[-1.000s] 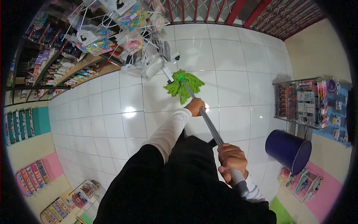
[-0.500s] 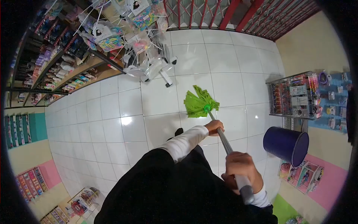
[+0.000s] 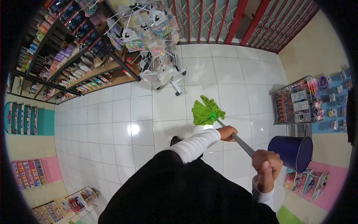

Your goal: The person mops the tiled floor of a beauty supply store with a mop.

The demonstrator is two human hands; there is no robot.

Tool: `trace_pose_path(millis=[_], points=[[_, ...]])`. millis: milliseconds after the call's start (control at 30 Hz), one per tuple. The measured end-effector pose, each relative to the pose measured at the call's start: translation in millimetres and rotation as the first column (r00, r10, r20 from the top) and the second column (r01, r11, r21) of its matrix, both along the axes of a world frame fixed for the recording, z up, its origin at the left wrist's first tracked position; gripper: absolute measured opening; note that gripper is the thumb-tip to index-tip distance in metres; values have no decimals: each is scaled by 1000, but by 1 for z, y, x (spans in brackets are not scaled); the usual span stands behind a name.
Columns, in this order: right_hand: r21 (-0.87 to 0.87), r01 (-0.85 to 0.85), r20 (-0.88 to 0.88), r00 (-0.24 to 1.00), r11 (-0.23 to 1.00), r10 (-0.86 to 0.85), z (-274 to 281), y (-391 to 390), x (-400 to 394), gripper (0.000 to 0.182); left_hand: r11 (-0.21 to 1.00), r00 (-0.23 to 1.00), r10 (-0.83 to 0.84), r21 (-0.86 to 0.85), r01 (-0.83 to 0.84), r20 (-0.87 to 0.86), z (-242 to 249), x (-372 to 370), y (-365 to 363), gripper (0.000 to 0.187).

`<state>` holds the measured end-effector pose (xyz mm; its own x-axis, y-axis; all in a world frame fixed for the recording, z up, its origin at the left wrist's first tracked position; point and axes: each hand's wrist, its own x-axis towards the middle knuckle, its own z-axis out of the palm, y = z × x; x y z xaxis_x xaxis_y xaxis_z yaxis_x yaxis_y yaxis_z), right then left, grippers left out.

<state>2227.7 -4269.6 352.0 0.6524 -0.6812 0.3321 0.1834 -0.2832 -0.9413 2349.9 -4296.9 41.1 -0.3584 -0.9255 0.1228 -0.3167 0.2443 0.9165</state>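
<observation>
A mop with a bright green cloth head (image 3: 204, 112) rests on the white tiled floor ahead of me. Its grey handle (image 3: 244, 145) slants up toward my right side. Lower on the shaft, nearer the mop head, my left hand (image 3: 227, 133) is closed around it. Higher up, my right hand (image 3: 267, 164) grips the upper end with curled fingers, close to the dark purple bin. Both arms wear white sleeves, and black clothing covers the bottom middle of the view.
A wheeled display stand (image 3: 177, 87) hung with packets is left of the mop. Stocked shelves (image 3: 74, 71) line the upper left. A red folding gate (image 3: 209, 22) closes the far side. On the right are a wire rack (image 3: 296, 100) and a purple bin (image 3: 291, 151).
My right hand has swung right and slightly up, tilting the handle further right. The view has shifted, so the floor, mop head and shelves appear lower and mostly further right.
</observation>
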Motion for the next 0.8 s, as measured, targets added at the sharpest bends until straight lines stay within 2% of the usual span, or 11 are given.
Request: trace_pose_path(millis=[100, 133, 233, 300, 433, 467, 633, 767, 800], points=[[18, 74, 157, 985, 997, -76, -5, -12, -4, 42, 986, 998, 0, 165, -11, 70, 28, 4, 0, 29], [66, 41, 181, 982, 997, -52, -6, -16, -5, 44, 992, 998, 44, 113, -50, 54, 21, 6, 4, 27], [83, -78, 229, 972, 993, 58, -18, -13, 7, 43, 993, 979, 92, 53, -103, 182, 9, 35, 32, 24], [69, -60, 243, 969, 996, 42, -26, 4, 38, 47, 986, 965, 98, 110, -128, 243, 19, 75, 57, 24], [138, -110, 192, 978, 984, 82, -23, 45, 120, 44, 977, 953, 107, 148, -154, 283, 7, 164, 97, 21], [115, -138, 158, 980, 984, 119, -22, 53, 140, 43, 987, 962, 96, 103, -126, 257, 10, 189, 105, 34], [-20, -337, 127, 933, 941, 337, -33, 75, 228, 29, 979, 955, 182, 52, -199, 236, 0, 284, 129, 33], [-112, -373, 18, 926, 921, 377, -58, 97, 273, 31, 968, 944, 210, 81, -237, 255, -10, 345, 131, 33], [-138, -354, 41, 931, 925, 362, -69, 101, 282, 28, 966, 943, 205, 103, -239, 261, -16, 354, 131, 33]])
